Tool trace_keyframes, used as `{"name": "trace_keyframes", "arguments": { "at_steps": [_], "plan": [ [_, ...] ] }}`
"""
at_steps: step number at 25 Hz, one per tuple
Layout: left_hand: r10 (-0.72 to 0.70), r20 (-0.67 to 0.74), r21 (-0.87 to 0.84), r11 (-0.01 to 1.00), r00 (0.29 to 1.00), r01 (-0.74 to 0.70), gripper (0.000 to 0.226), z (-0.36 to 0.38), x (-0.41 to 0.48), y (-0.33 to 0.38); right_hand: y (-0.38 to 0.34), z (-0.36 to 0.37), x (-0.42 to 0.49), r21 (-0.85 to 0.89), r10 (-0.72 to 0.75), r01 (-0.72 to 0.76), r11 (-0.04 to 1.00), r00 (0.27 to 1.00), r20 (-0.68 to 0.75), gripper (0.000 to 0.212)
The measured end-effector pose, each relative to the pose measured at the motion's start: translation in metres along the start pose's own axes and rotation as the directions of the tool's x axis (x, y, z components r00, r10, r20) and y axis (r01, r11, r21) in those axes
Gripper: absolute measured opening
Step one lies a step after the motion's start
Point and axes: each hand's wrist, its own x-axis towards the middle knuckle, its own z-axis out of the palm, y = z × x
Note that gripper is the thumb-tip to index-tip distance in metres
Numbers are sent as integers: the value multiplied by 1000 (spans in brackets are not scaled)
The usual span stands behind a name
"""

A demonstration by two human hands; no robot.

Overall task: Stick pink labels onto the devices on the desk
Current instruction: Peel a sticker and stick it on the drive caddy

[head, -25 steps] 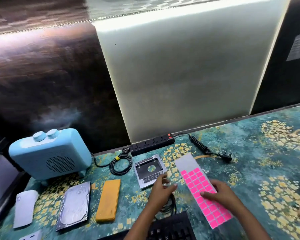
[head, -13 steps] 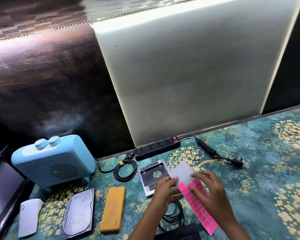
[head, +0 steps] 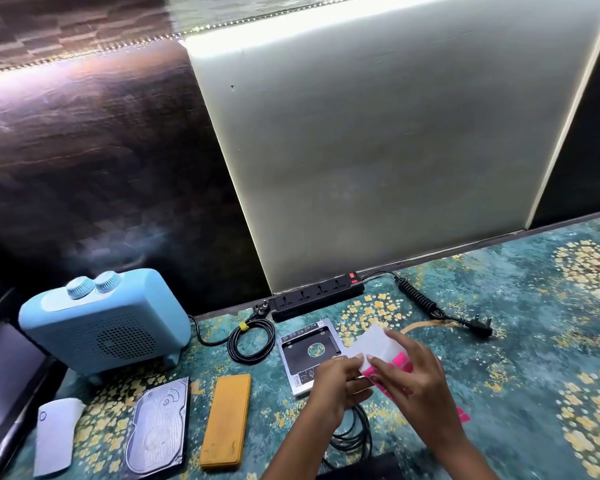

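Devices lie in a loose row on the patterned desk (head: 534, 341), and none of them shows a pink label yet, as far as I can see. At about 9 o'clock stands the biggest one, the blue heater (head: 101, 323). In front of it, near 8 o'clock, are the silver hard drive (head: 158, 431), the orange case (head: 226, 419) and, at the far left, a small white device (head: 56, 434). The black power strip (head: 317, 299) lies along the wall near 12 o'clock of the hands, and the silver drive caddy (head: 305, 351) is just beside the left hand.

One second ago the label sheet (head: 374, 344) lay flat on the desk under the right hand. Now it is lifted and held over the caddy, and the bare white end curls upward. Both hands have come together on it. The left hand (head: 336, 382) grips the white edge, thumb pressed against curled fingers. The right hand (head: 416, 379) has its thumb and fingertips (head: 374, 360) pressed together at the first pink row, pinching what seems to be one label (head: 400, 360); whether it is already free from the backing I cannot tell.

I judge that the peeling step is now in hand. The sticking itself is not yet begun. The caddy is the nearest device, so it is probably the first one to receive a label.
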Motion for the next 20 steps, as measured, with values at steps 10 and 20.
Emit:
{"name": "trace_keyframes", "arguments": {
  "at_steps": [10, 20],
  "plan": [
    [-110, -45, -98, 990, 993, 105, 5, -3, 14, -4, -4, -11, 12, 404, 477, -536, 741, 844, 245, 74],
    [-97, -47, -15, 995, 994, 97, 12, 1, 58, 6, 49, -8, 24, 306, 670, -841, 446, 541, 508, 89]
  ]
}}
